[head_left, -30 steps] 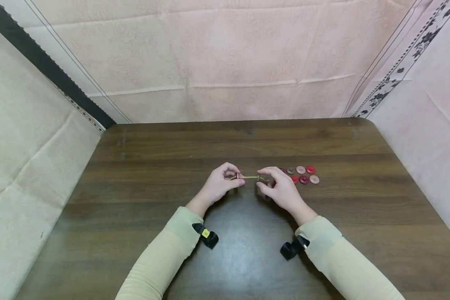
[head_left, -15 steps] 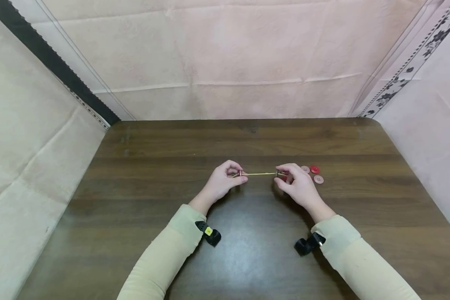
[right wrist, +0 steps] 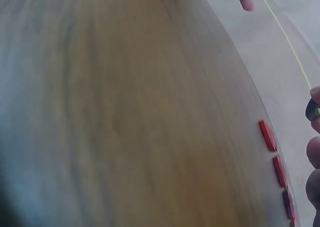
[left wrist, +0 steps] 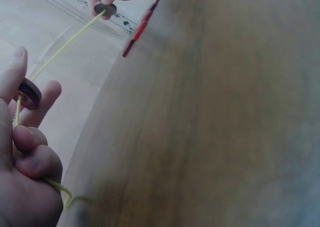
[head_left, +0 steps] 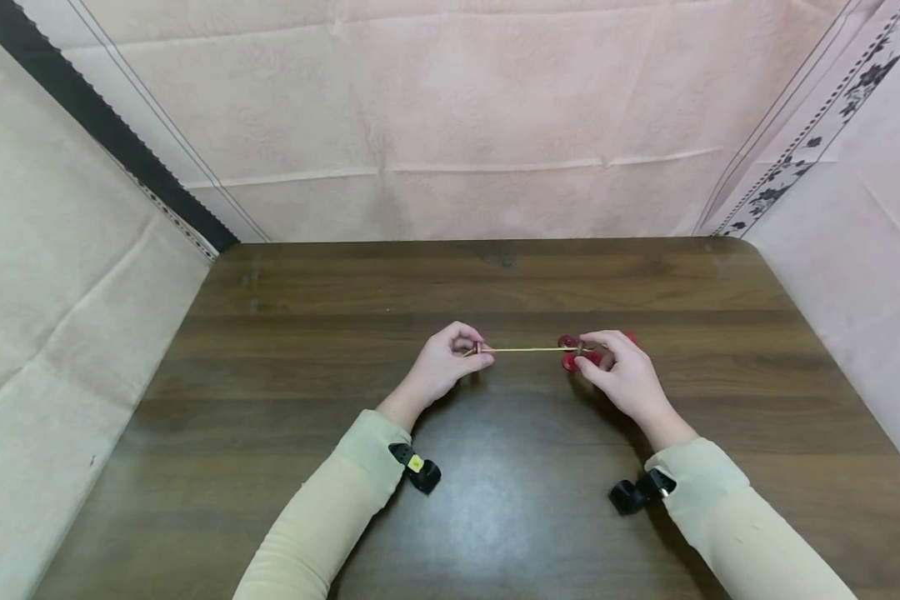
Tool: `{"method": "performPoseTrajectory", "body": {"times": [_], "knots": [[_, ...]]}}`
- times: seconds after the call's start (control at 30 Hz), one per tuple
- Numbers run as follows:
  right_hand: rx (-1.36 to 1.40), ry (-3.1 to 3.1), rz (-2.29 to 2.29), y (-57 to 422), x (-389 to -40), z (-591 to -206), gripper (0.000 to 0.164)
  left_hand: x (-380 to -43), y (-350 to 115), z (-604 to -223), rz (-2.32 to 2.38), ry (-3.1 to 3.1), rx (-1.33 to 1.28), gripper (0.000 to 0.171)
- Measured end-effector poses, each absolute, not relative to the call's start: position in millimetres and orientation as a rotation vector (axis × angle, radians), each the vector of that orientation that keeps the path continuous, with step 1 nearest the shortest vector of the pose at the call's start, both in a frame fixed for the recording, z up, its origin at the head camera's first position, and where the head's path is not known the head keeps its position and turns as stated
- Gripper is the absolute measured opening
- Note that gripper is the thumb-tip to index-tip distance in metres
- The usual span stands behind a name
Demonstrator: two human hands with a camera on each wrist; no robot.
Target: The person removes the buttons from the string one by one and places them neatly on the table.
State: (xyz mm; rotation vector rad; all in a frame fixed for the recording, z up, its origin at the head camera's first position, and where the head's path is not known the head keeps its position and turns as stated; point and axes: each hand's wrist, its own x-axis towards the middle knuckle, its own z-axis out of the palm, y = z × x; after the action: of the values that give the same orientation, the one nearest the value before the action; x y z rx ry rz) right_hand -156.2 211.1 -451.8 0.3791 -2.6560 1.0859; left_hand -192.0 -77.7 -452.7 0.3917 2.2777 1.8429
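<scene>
A thin yellow cord (head_left: pixel 528 350) runs taut between the two hands. In the left wrist view, the left hand (left wrist: pixel 35 172) curls its fingers round the cord, whose tail hangs below. A dark-edged button (left wrist: pixel 30 93), threaded on the cord, sits between its thumb and forefinger; a reddish one seems to lie against it. The right hand (head_left: pixel 630 379) pinches a greyish-brown button (left wrist: pixel 105 9) between thumb and fingertips, with the cord passing through it. Beneath and beside the right hand lie loose red buttons (head_left: pixel 568 363), partly hidden by it.
Both hands are above a dark brown wooden table (head_left: pixel 345 317). Pale cloth (head_left: pixel 450 125) hangs behind it and along both sides. Small black cameras sit at the left cuff (head_left: pixel 424 477) and right cuff (head_left: pixel 630 496).
The right hand has moved rightward with its button, and the span of cord between the hands has lengthened. It now covers more of the loose buttons. The left hand has stayed nearly still.
</scene>
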Motion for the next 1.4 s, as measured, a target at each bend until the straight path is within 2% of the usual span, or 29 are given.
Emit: {"method": "performPoseTrajectory", "body": {"times": [1.4], "knots": [[0.246,-2.661,0.842,269,-135,-468,0.027,-193,-77,-455,1.868,2.252,0.442,0.028]]}}
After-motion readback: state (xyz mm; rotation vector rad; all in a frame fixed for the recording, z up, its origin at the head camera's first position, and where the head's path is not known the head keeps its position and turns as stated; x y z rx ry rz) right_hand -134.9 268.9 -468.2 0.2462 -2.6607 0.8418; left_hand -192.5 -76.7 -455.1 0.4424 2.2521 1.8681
